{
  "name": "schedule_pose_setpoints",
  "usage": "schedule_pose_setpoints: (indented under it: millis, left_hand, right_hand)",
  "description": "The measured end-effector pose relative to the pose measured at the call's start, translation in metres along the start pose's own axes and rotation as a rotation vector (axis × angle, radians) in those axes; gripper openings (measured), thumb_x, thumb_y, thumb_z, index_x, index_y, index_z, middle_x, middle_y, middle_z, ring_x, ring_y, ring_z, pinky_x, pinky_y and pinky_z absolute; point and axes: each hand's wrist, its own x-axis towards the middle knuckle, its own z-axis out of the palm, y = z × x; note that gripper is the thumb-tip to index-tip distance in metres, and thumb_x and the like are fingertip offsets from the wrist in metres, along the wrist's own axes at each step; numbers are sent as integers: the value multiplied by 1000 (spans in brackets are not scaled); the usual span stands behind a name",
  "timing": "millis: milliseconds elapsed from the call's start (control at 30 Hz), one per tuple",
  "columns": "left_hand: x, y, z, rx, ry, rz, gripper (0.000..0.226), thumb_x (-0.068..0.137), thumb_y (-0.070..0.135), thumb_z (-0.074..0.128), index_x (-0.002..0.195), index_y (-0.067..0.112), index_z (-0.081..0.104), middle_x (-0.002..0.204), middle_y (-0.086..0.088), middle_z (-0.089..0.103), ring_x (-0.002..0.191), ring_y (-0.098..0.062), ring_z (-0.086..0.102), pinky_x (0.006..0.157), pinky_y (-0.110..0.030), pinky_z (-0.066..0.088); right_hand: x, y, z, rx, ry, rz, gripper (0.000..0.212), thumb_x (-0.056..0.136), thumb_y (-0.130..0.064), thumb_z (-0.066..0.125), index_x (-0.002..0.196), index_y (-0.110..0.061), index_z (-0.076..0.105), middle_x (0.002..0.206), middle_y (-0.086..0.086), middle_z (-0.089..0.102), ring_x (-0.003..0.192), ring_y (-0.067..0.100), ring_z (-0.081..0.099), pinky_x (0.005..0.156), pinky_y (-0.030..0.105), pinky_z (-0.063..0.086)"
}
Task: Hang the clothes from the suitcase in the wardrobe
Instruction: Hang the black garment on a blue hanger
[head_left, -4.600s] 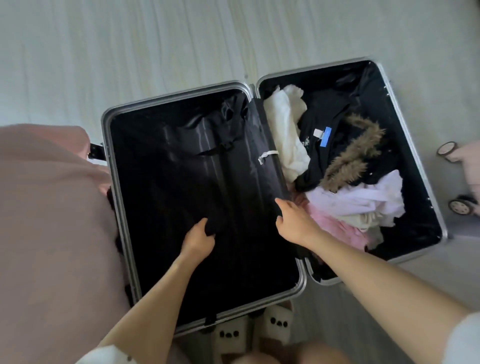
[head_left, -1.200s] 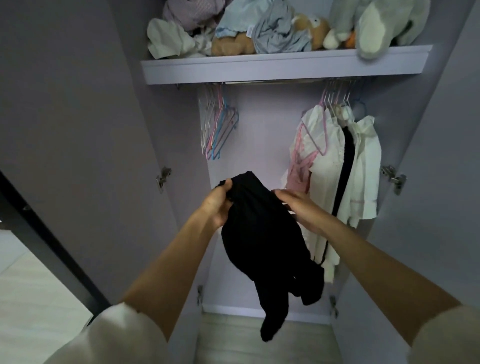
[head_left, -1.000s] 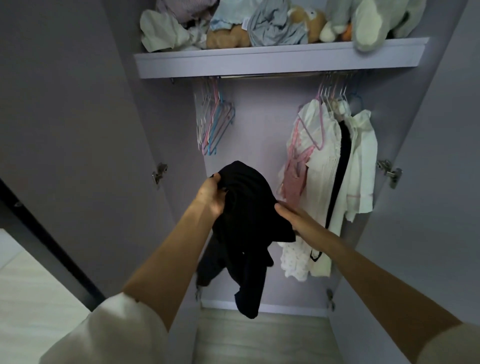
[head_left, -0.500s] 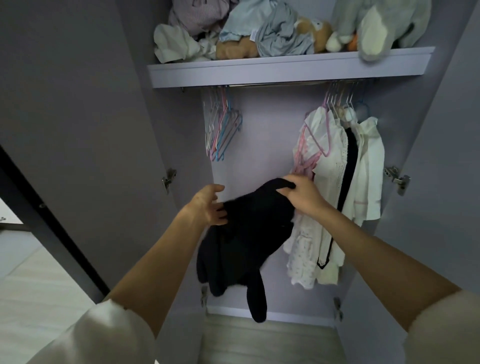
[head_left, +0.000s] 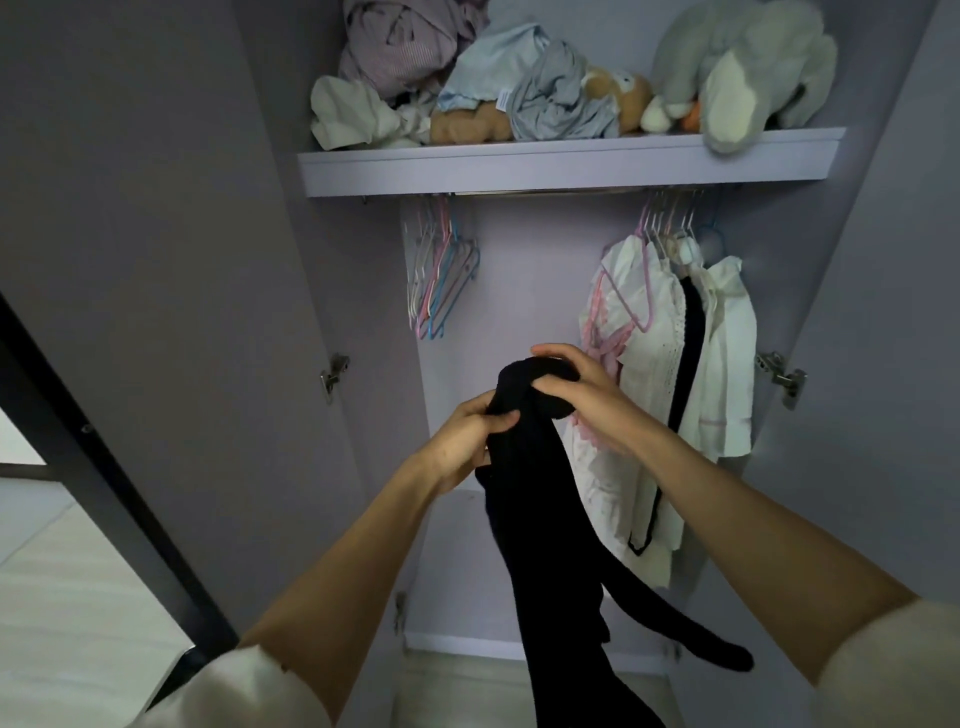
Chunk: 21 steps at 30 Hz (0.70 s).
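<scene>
I stand in front of the open lilac wardrobe (head_left: 524, 291). A black garment (head_left: 540, 499) hangs long from both my hands at chest height. My left hand (head_left: 467, 441) grips it low on its left side. My right hand (head_left: 576, 389) grips its bunched top, thumb and fingers curled round the cloth. Empty pink, blue and white hangers (head_left: 441, 275) hang at the left end of the rail. White, pink and black clothes (head_left: 670, 374) hang at the right end. The suitcase is out of view.
A shelf (head_left: 566, 161) above the rail carries crumpled clothes (head_left: 550, 98) and plush toys (head_left: 737, 67). The wardrobe doors stand open at left (head_left: 156, 312) and right (head_left: 883, 338). Pale floor (head_left: 67, 597) shows at lower left.
The garment has dropped from a spread bundle into a long hanging strip. My left hand closed on it again, and my right hand shifted onto its bunched top.
</scene>
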Motion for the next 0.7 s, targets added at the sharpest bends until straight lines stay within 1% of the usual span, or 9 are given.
schedule_pose_setpoints:
  millis: [67, 133, 200, 300, 367, 433, 533, 633, 700]
  left_hand:
    - [1, 4, 3, -147, -12, 42, 30, 94, 0, 41, 111, 16, 59, 105, -6, 67, 94, -20, 66, 78, -29, 56]
    - [2, 11, 4, -282, -12, 78, 30, 94, 1, 40, 110, 16, 60, 107, -6, 68, 96, -20, 66, 83, -33, 55]
    - [3, 16, 1, -355, 10, 86, 25, 96, 7, 40, 113, 12, 59, 112, -9, 66, 101, -23, 64, 86, -35, 53]
    - [2, 20, -4, -350, 79, 68, 25, 98, 18, 41, 115, 10, 57, 118, -10, 64, 108, -24, 61, 89, -35, 51]
    - [1, 18, -8, -312, 119, 61, 22, 96, 20, 46, 113, 14, 59, 118, -10, 64, 108, -24, 61, 90, -35, 52]
    - [-3, 18, -14, -245, 151, 59, 18, 93, 17, 51, 108, 17, 61, 113, -8, 66, 105, -23, 63, 87, -34, 52]
    - [-8, 18, -25, -78, 200, 57, 20, 89, 5, 53, 101, 18, 63, 102, -6, 66, 100, -24, 61, 81, -28, 49]
    - [-12, 21, -34, 15, 215, 15, 21, 87, 5, 55, 102, 16, 64, 96, -7, 66, 93, -24, 61, 76, -27, 49]
    - [-14, 23, -38, 24, 224, -18, 20, 86, 11, 59, 105, 13, 63, 96, -7, 66, 89, -23, 63, 75, -27, 49]
  right_hand:
    - [-7, 13, -11, 183, -104, 114, 44, 88, -30, 57, 130, -18, 47, 122, -2, 58, 111, 14, 57, 94, 33, 48]
    - [-15, 25, -20, 166, -215, 192, 46, 91, -43, 48, 131, -22, 47, 125, -2, 58, 116, 16, 55, 100, 39, 42]
    - [-23, 34, -26, 70, -288, 253, 31, 95, -36, 43, 117, -20, 58, 114, 1, 62, 112, 19, 57, 99, 37, 41]
    - [-27, 40, -29, -134, -340, 323, 16, 95, -23, 48, 99, -20, 64, 99, 6, 62, 99, 21, 58, 95, 35, 43]
    - [-26, 41, -30, -190, -272, 301, 13, 94, -20, 51, 98, -17, 64, 100, 10, 63, 99, 24, 61, 96, 35, 44]
    - [-24, 39, -30, -192, -116, 246, 16, 92, -18, 54, 103, -10, 64, 105, 14, 67, 103, 29, 64, 97, 37, 46]
    - [-21, 32, -32, -156, 54, 156, 17, 90, -13, 54, 100, -1, 61, 99, 23, 65, 95, 35, 64, 84, 38, 47]
    - [-17, 27, -31, -106, 100, 130, 7, 88, -9, 52, 82, -8, 56, 84, 14, 56, 81, 25, 55, 74, 35, 39]
    - [-14, 29, -28, -115, 101, 143, 6, 87, -8, 51, 84, -6, 55, 83, 11, 53, 80, 22, 53, 72, 33, 38]
